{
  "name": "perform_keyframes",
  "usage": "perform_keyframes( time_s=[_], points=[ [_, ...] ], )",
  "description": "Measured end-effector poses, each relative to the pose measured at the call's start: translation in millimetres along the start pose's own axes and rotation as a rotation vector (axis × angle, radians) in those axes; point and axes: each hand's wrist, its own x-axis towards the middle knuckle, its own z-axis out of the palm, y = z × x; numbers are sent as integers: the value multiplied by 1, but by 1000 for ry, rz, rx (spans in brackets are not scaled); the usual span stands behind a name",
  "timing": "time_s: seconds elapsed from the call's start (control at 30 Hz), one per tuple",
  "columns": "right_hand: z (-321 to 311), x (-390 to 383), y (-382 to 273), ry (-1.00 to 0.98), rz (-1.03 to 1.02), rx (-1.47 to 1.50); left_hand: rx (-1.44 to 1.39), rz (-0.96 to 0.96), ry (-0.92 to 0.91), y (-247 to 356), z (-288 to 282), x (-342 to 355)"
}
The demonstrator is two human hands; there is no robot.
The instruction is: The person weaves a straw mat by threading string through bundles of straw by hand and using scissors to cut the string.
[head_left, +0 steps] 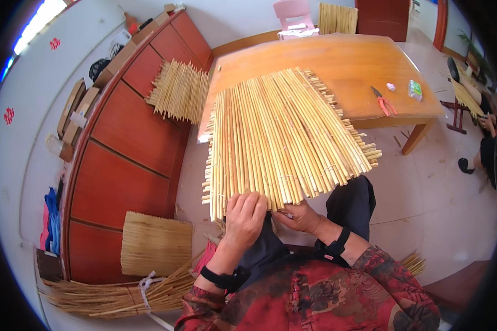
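Note:
A mat of straight yellow reed stalks (276, 138), bound side by side with thin thread, slants from the table top down toward my lap. Its side edges show layers of stalk ends sticking out unevenly. My left hand (246, 218) is closed over the mat's near edge, left of its middle, with the fingers curled on top. Just to the right, my right hand (301, 216) is at the underside of the same edge, its fingers bent together. The mat partly hides those fingertips, and what they pinch cannot be made out.
On the wooden table (364, 66) lie red-handled pliers (384, 102), a small white lump (391, 86) and a green-and-white pack (415, 90). Another reed mat (179, 91) leans by red cabinets (132, 127). A tied reed bundle (116, 297) lies lower left. A person (488, 132) sits far right.

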Motion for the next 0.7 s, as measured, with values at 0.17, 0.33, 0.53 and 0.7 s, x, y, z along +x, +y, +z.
perform_keyframes(
  time_s=[0.17, 0.33, 0.53, 0.7],
  points=[
    [1, -28, 17, -161, -22, -164, -450, -367, -82, 21, -15, -57],
    [3, -42, 30, -352, -52, -262, -1549, -1353, -92, 21, 20, -74],
    [-9, -23, 13, -476, 61, -317, -1550, -1457, 41, 24, 52, -72],
    [-5, -31, 23, -534, 298, -45, -1650, -1510, 234, 31, 72, -73]
  ],
)
